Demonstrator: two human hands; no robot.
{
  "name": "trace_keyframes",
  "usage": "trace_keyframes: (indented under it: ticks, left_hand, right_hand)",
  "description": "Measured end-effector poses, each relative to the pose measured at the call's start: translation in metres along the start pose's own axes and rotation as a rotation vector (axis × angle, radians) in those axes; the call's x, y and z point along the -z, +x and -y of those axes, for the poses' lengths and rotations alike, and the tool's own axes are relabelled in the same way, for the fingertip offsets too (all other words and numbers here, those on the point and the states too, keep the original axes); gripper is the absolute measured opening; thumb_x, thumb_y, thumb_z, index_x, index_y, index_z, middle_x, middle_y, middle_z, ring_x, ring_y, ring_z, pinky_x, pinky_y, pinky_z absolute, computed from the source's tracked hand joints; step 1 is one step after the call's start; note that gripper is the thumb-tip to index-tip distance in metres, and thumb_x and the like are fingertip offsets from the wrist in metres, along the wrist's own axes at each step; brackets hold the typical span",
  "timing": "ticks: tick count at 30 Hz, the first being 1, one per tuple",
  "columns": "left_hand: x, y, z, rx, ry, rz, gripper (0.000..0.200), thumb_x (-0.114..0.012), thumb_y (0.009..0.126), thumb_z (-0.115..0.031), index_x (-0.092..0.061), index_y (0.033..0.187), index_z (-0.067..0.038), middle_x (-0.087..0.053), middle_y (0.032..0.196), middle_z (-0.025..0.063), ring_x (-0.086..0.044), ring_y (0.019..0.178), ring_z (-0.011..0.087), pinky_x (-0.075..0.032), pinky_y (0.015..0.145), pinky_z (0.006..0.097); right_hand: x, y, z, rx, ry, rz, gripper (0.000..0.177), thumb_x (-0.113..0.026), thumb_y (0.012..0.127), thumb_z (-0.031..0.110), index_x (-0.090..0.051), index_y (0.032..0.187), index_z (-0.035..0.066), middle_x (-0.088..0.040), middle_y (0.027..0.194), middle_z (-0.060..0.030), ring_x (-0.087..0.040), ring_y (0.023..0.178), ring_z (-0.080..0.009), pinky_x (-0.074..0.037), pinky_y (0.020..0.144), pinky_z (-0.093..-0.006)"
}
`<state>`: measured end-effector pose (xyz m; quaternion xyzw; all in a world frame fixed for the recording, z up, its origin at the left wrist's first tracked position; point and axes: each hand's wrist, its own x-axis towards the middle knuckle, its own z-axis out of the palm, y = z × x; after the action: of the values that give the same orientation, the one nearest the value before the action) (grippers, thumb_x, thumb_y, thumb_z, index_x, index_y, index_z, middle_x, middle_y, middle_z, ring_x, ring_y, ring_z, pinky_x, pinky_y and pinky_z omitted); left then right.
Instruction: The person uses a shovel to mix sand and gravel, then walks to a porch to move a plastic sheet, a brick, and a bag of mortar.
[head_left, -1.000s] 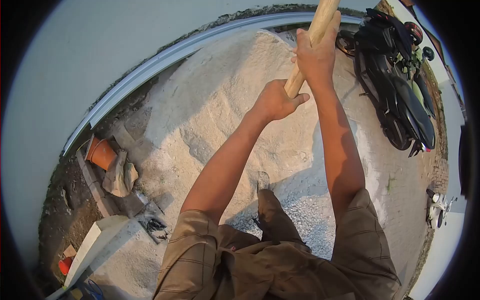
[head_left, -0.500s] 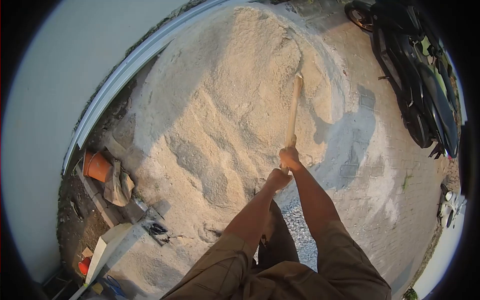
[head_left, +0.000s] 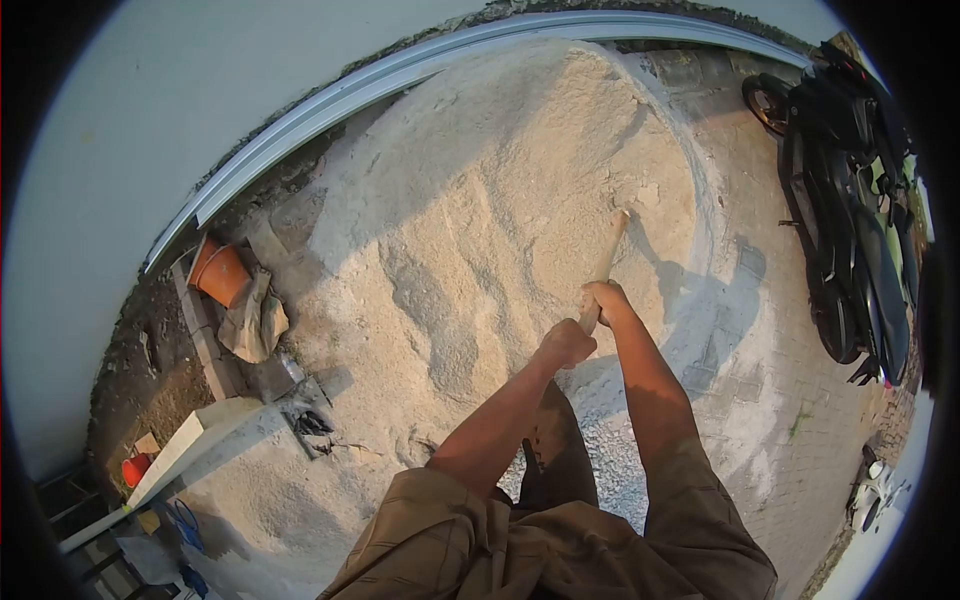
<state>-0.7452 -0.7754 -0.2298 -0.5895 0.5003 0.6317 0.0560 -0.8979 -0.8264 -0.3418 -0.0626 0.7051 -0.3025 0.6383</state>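
A pale wooden handle (head_left: pixel 612 245), apparently of a hoe, runs away from me over a large mound of sand (head_left: pixel 500 200). Its far end meets the sand, and the blade is hidden from view. My left hand (head_left: pixel 567 343) is closed around the near end of the handle. Just beyond it, my right hand (head_left: pixel 605 300) wraps round the shaft. Both arms reach forward and down. Below my hands, between my arms, lies a patch of grey gravel (head_left: pixel 612 455).
Black motorbikes (head_left: pixel 835 210) stand on the paving (head_left: pixel 745 430) at right. A metal channel (head_left: pixel 400 70) edges the pale wall behind the mound. At left are orange pots (head_left: pixel 220 273), a crumpled sack (head_left: pixel 255 322) and a white slab (head_left: pixel 195 445).
The view has shifted, showing more wall at the top. My hands and the handle have moved slightly right, and the handle looks shorter and more tilted. Both hands keep their grip.
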Motion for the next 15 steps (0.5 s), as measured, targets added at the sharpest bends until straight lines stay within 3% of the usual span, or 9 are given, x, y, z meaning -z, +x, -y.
trace_keyframes:
  ticks: [4, 5, 7, 9, 11, 12, 14, 15]
  left_hand:
    - [0.028, -0.120, 0.073, -0.058, 0.038, -0.011, 0.043, -0.059, 0.073, -0.030, -0.063, 0.082, 0.013, -0.064, 0.077, 0.0283, -0.067, 0.077, 0.0367, -0.052, 0.070, 0.0423]
    - [0.032, -0.158, 0.105, -0.080, 0.026, -0.083, 0.045, -0.059, 0.073, -0.031, -0.063, 0.082, 0.013, -0.063, 0.081, 0.0311, -0.066, 0.082, 0.0382, -0.051, 0.074, 0.0435]
    - [0.042, -0.239, 0.171, -0.027, 0.003, -0.042, 0.043, -0.059, 0.073, -0.030, -0.063, 0.085, 0.011, -0.063, 0.085, 0.0320, -0.065, 0.087, 0.0388, -0.050, 0.078, 0.0445]
    - [0.041, -0.327, 0.247, 0.076, 0.004, -0.060, 0.040, -0.060, 0.073, -0.029, -0.063, 0.092, 0.006, -0.064, 0.087, 0.0281, -0.064, 0.088, 0.0396, -0.049, 0.081, 0.0445]
    - [0.050, -0.433, 0.318, 0.178, -0.091, -0.090, 0.037, -0.060, 0.074, -0.028, -0.062, 0.099, 0.000, -0.065, 0.088, 0.0236, -0.063, 0.089, 0.0393, -0.048, 0.081, 0.0452]
    - [0.045, -0.482, 0.362, 0.273, -0.046, -0.129, 0.034, -0.059, 0.074, -0.027, -0.062, 0.099, -0.004, -0.066, 0.089, 0.0207, -0.063, 0.088, 0.0380, -0.048, 0.079, 0.0462]
    - [0.043, -0.588, 0.431, 0.494, 0.001, -0.260, 0.025, -0.060, 0.072, -0.022, -0.063, 0.092, -0.008, -0.066, 0.082, 0.0161, -0.063, 0.082, 0.0361, -0.049, 0.073, 0.0458]
    - [0.045, -0.647, 0.449, 0.642, 0.026, -0.346, 0.021, -0.059, 0.070, -0.018, -0.064, 0.088, -0.010, -0.065, 0.079, 0.0142, -0.063, 0.079, 0.0347, -0.049, 0.069, 0.0446]
  right_hand:
    - [-0.041, -0.023, -0.052, -0.059, 0.084, 0.005, 0.028, -0.061, 0.082, 0.007, -0.046, 0.104, -0.002, -0.051, 0.083, -0.0166, -0.056, 0.071, -0.0311, -0.051, 0.061, -0.0467]
    - [-0.047, -0.013, -0.078, -0.126, 0.106, 0.078, 0.030, -0.062, 0.082, 0.010, -0.046, 0.105, -0.001, -0.050, 0.090, -0.0178, -0.055, 0.078, -0.0325, -0.051, 0.067, -0.0487]
    - [-0.073, -0.001, -0.146, -0.237, 0.101, 0.100, 0.035, -0.064, 0.082, 0.015, -0.045, 0.107, 0.001, -0.049, 0.097, -0.0156, -0.054, 0.080, -0.0296, -0.052, 0.071, -0.0478]
    - [-0.126, -0.035, -0.216, -0.281, 0.068, 0.138, 0.030, -0.063, 0.084, 0.022, -0.046, 0.104, 0.006, -0.048, 0.096, -0.0130, -0.052, 0.083, -0.0282, -0.051, 0.074, -0.0460]
    - [-0.178, -0.050, -0.323, -0.381, -0.004, 0.137, 0.041, -0.058, 0.088, 0.026, -0.042, 0.117, 0.001, -0.047, 0.098, -0.0125, -0.053, 0.081, -0.0268, -0.052, 0.073, -0.0454]
    - [-0.226, -0.081, -0.381, -0.448, -0.054, -0.066, 0.035, -0.057, 0.088, 0.024, -0.044, 0.112, 0.004, -0.047, 0.096, -0.0112, -0.053, 0.075, -0.0260, -0.051, 0.070, -0.0449]
    - [-0.305, -0.198, -0.485, -0.470, -0.086, 0.014, 0.032, -0.055, 0.088, 0.022, -0.041, 0.112, 0.005, -0.047, 0.095, -0.0115, -0.052, 0.073, -0.0270, -0.050, 0.067, -0.0439]
    - [-0.333, -0.236, -0.546, -0.583, -0.057, 0.184, 0.031, -0.053, 0.090, 0.019, -0.039, 0.113, 0.003, -0.047, 0.096, -0.0127, -0.053, 0.077, -0.0284, -0.050, 0.072, -0.0439]
